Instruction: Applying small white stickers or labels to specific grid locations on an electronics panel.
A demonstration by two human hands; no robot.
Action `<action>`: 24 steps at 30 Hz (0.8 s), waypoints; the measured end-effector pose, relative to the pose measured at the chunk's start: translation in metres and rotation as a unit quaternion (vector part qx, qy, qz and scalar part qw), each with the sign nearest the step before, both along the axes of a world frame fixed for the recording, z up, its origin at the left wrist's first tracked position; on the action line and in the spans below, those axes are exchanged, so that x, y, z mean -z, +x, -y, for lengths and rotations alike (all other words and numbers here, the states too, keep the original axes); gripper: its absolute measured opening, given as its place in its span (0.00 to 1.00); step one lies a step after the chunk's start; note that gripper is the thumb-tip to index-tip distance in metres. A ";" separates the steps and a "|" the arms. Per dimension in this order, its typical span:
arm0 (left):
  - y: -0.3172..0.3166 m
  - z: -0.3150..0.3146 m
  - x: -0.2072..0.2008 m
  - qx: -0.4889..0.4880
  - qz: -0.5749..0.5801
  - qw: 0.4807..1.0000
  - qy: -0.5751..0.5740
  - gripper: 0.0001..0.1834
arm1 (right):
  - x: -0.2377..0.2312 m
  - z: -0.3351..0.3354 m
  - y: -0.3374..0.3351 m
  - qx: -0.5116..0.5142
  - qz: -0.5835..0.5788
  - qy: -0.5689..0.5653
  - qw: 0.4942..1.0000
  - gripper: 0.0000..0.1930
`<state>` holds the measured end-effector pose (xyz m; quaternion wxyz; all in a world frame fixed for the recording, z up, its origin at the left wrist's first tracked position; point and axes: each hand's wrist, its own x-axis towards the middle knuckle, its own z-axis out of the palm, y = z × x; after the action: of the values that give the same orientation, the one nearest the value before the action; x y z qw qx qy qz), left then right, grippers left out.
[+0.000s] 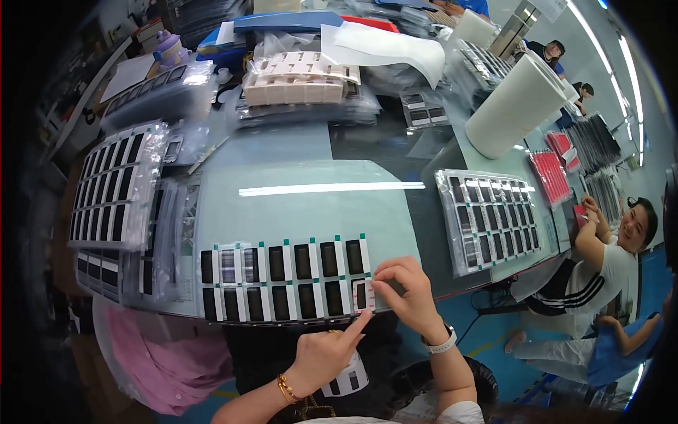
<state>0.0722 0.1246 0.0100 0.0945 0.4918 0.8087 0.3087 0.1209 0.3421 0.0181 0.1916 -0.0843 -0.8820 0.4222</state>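
Observation:
Two rows of dark rectangular panels (280, 303) with white strips and green tabs lie along the table's near edge. At the right end of the lower row is a small white-framed piece (362, 295) with a dark window and pink marks. My right hand (408, 293) pinches its upper right edge between thumb and fingertips. My left hand (325, 357) comes from below, its index finger stretched onto the piece's lower edge and its other fingers curled. Under that hand hangs a white sheet (353, 378) with dark windows; what supports it is hidden.
Clear trays of dark panels stand stacked at left (116, 187) and right (491, 219). Behind are a pale pink slotted stack (296, 78) and a large white roll (519, 106). A pink cloth (166, 360) hangs at lower left. A person (600, 254) sits at right.

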 end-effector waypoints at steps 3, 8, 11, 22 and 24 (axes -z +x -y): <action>0.000 -0.001 -0.003 0.004 -0.001 1.000 -0.013 0.29 | -0.002 0.000 -0.001 0.008 0.007 0.005 1.000 0.05; 0.001 0.000 0.006 0.002 -0.001 1.000 0.011 0.31 | -0.001 0.002 -0.004 0.012 0.010 0.015 1.000 0.05; 0.002 0.000 0.004 0.001 -0.003 1.000 -0.002 0.31 | -0.001 0.003 -0.005 0.016 0.016 0.021 1.000 0.05; -0.004 0.001 -0.012 -0.031 0.034 0.999 0.000 0.31 | 0.002 0.008 -0.008 0.031 -0.013 0.083 0.996 0.07; -0.005 0.000 -0.013 -0.028 0.033 0.999 0.000 0.32 | 0.001 0.010 -0.007 0.036 -0.009 0.113 0.993 0.07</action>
<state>0.0674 0.1244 0.0235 0.1123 0.4582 0.8189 0.3269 0.1137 0.3320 0.0167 0.2232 -0.0902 -0.9186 0.3134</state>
